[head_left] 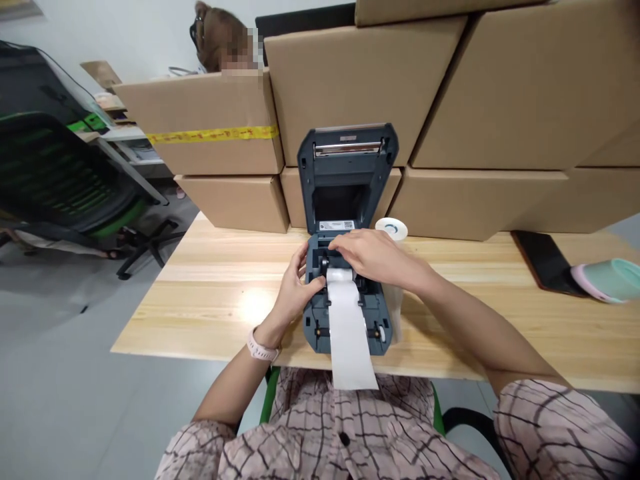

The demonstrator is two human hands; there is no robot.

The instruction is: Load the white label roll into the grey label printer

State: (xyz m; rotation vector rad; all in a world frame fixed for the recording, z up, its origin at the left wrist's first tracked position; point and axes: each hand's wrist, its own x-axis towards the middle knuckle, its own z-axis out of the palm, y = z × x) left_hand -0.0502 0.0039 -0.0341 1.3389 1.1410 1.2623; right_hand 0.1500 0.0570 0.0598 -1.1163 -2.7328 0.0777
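Note:
A dark grey label printer (pixel 315 340) stands on the table in front of me, its lid (pixel 333 185) raised. White label paper (pixel 349 340) runs from a small roll (pixel 340 275) inside, over the printer's front and past the table edge. My left hand (pixel 295 287) grips the printer's left wall, thumb over the inner side near the roll. From the right, my right hand (pixel 373 257) reaches over the roll compartment. Its fingers are bent and close together above the back of the roll; the thumb and whatever they grip are hidden.
Stacked cardboard boxes (pixel 350 87) form a wall behind the printer. A white label roll (pixel 391 229) stands behind my right hand. At the right lie a dark phone (pixel 547 263) and a green and pink cup (pixel 610 280). Beyond the boxes a person's head (pixel 220 37) shows; an office chair (pixel 65 173) stands left.

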